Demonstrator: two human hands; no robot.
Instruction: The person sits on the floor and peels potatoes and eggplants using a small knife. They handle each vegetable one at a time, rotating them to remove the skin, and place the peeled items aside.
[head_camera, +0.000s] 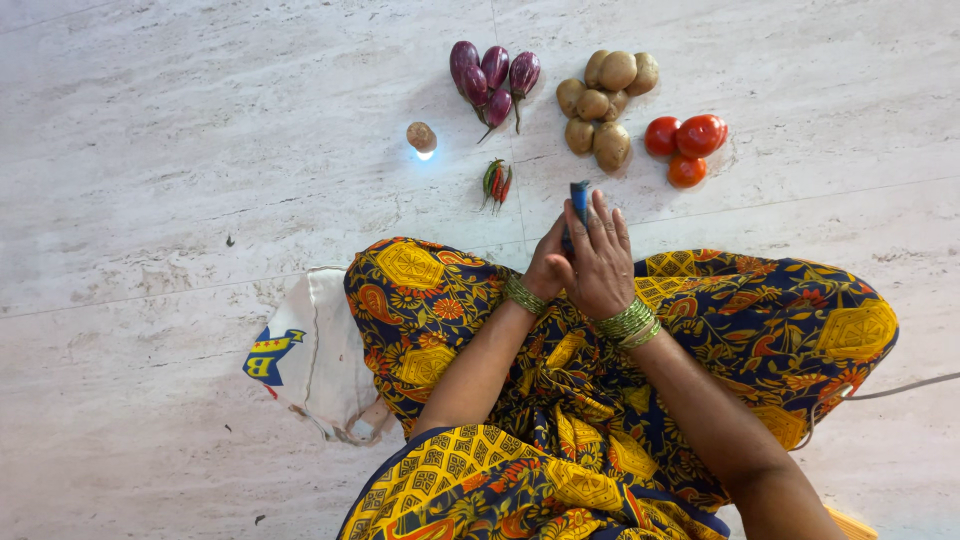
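The person sat on a pale marble floor (180, 150), and the lap was covered with a yellow and dark blue patterned cloth (460, 310). Both hands met in the middle of the frame, just above the lap. The right hand (601, 262) lay on top, with its back toward the camera and its fingers (612, 228) spread a little and bent around a blue tool (579, 197). Only the upper end of this tool showed above the fingers, so what kind of tool it was could not be told. The left hand (547, 262) was mostly hidden under the right one; it touched the same tool from the left side, but how far its fingers were closed could not be seen. Green bangles (626, 322) sat on both wrists.

In the upper middle of the frame several groups of vegetables lay on the floor, well apart from the hands. The purple eggplants (492, 78) were on the left, the potatoes (603, 100) in a heap beside them, and three tomatoes (686, 142) on the right. A few red and green chilies (496, 183) lay below the eggplants, near the hands. One small brown lump (421, 136) lay alone to the left of the eggplants. At the lower left, a white cloth bag (320, 350) lay against the knee.
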